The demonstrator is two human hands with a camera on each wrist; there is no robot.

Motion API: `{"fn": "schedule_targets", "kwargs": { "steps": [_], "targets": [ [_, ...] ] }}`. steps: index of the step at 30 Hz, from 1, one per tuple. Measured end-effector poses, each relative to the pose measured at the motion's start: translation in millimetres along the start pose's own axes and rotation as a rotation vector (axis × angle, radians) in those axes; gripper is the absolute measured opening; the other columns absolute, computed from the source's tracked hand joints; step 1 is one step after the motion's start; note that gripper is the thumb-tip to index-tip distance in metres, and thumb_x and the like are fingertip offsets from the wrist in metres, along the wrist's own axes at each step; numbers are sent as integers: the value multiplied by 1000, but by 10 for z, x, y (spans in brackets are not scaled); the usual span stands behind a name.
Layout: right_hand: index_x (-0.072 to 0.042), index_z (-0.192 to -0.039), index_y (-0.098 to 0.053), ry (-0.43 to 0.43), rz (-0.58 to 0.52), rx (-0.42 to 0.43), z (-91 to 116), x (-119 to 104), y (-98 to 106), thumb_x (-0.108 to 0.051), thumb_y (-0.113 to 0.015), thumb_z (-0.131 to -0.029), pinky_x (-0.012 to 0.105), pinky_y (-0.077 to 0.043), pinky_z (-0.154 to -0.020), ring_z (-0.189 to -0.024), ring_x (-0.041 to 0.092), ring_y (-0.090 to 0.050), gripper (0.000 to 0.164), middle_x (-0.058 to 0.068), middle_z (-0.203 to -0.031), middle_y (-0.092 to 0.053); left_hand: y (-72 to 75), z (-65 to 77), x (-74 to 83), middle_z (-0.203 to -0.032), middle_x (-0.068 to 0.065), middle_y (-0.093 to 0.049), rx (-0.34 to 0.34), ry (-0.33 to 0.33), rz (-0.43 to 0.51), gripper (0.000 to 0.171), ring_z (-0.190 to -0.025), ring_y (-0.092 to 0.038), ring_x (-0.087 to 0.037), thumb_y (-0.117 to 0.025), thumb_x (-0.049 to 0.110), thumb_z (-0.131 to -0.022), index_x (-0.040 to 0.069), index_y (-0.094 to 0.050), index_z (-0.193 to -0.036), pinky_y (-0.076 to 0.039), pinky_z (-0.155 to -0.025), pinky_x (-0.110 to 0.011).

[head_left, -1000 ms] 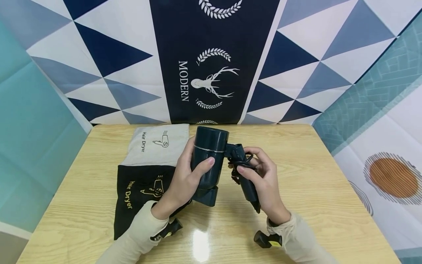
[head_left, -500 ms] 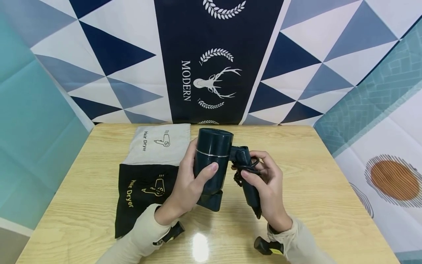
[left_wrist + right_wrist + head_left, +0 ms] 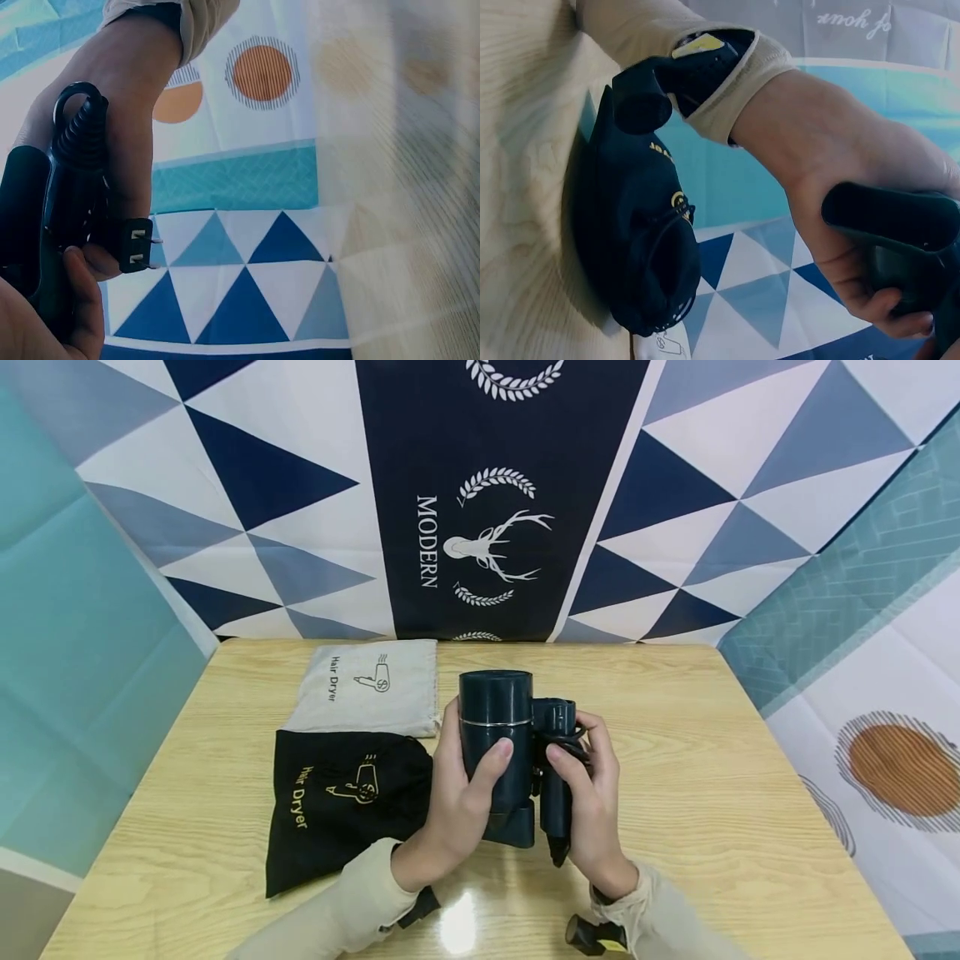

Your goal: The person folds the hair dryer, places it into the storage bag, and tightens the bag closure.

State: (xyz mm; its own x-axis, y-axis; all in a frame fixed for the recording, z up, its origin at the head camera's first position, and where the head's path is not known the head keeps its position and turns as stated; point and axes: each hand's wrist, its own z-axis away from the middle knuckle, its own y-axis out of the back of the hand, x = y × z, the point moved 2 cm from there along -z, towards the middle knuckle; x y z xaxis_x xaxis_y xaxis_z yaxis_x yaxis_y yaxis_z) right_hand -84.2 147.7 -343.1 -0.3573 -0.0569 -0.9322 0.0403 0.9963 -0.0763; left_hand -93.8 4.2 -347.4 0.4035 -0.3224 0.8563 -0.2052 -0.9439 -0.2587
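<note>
Head view: the left hand [image 3: 456, 797] curls its fingers round the hair dryer barrel [image 3: 517, 785]; beside it, the right hand [image 3: 596, 793] pinches handle [image 3: 555, 810] and cord [image 3: 573, 743], I'd guess securing both.

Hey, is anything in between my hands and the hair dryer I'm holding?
Nothing visible separates your left hand from the hair dryer. At your right hand, the cord bundled against the upper handle sits partly in between.

The glossy dark blue-green hair dryer [image 3: 495, 697] was held above the tabletop [image 3: 712, 777], between its left and right edges, handle [image 3: 555, 806] folded alongside, black cord [image 3: 84, 135] bundled.
</note>
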Motion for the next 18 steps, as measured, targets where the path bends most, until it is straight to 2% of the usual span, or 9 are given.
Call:
{"fn": "schedule_targets", "kwargs": {
  "steps": [4, 8, 14, 18],
  "targets": [
    [-5, -127, -52, -9, 26, 1, -14, -2, 17, -9, -50, -98, 33, -58, -71, -86, 24, -66, 30, 16, -107, -66, -3, -27, -10, -119, -12, -60, -9, 8, -9, 50, -97, -67, -29, -56, 17, -98, 16, -36, -144, -60, -73, -45],
    [-7, -130, -51, -42, 46, -26, -34, 30, -14, -12, -50, -100, 34, -58, -72, -88, 26, -65, 30, 16, -111, -63, 61, -41, -7, -117, -12, -60, -8, 40, -41, 50, -96, -67, -28, -57, 19, -99, 18, -36, -144, -60, -73, -44],
    [-14, -135, -50, -127, 112, -141, -114, 148, -62, -18, -53, -102, 39, -59, -75, -94, 28, -67, 34, 15, -116, -63, 248, -34, -26, -122, -15, -57, -1, 135, -46, 50, -97, -67, -29, -54, 20, -101, 18, -33, -146, -59, -75, -42],
    [-24, -148, -42, -162, 231, -230, -164, 190, 30, -24, -56, -102, 36, -57, -82, -103, 24, -67, 48, 12, -135, -57, 339, -76, -43, -122, -16, -57, -12, 173, -50, 49, -95, -68, -29, -54, 23, -102, 19, -32, -146, -59, -75, -42]
  ]
}}
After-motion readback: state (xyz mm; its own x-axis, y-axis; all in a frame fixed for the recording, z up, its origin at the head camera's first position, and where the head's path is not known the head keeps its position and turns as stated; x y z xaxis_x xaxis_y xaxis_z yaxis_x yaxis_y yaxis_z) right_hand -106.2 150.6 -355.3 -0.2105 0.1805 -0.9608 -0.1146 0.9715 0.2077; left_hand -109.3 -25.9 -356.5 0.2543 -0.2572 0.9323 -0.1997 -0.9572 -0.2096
